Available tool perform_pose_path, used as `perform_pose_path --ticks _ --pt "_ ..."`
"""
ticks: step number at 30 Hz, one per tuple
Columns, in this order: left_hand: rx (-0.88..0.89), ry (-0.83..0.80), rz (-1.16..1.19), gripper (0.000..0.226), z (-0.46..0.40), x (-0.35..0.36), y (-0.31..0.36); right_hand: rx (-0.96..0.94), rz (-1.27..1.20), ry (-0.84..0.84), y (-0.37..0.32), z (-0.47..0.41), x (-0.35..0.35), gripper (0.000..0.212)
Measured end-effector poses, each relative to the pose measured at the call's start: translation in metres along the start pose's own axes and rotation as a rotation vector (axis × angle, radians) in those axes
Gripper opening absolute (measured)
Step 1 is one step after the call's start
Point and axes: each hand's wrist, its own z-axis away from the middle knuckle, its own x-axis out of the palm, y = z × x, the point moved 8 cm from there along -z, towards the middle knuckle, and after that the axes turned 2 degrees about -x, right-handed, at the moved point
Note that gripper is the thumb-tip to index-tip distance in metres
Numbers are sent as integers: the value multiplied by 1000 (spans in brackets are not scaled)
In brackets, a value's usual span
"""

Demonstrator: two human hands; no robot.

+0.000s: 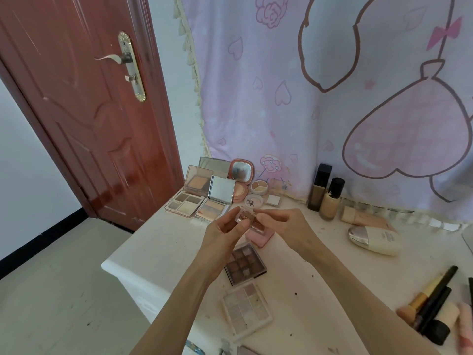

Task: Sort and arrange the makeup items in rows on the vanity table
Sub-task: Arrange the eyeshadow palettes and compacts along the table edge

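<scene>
Both hands hold a small clear eyeshadow case (246,218) with brown pans above the white vanity table (158,249). My left hand (225,230) grips its left end, my right hand (284,222) pinches its right end. Under the hands lies a pink compact (262,238). Nearer to me lie a dark nine-pan palette (244,262) and a pale clear palette (247,310). At the back left stand open palettes (185,202) (213,208) with raised mirrored lids, a round pink compact (240,171) and a small three-colour pot (259,187).
Two foundation bottles (320,187) (331,198) stand at the back by the pink curtain (332,98). A white tube (376,240) lies to the right. Brushes and sponges (432,303) lie at the right edge. A red door (84,106) is left of the table.
</scene>
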Motion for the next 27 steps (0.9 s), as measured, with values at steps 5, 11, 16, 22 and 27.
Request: perform_pose_path --ticks 5,11,16,22,27 --pt "-10 14 150 29 -7 -5 -1 63 -22 1 7 -21 2 21" --pt "-105 143 227 19 -16 -17 -12 216 -195 50 19 -53 -7 27" --pt "-267 262 283 15 -20 -28 -29 268 -222 84 34 -76 -10 22" --pt "-411 341 272 15 -22 -32 -29 287 -190 79 51 -85 -5 27" --pt "-457 311 276 18 -20 -28 -22 235 -31 71 52 -91 -2 28"
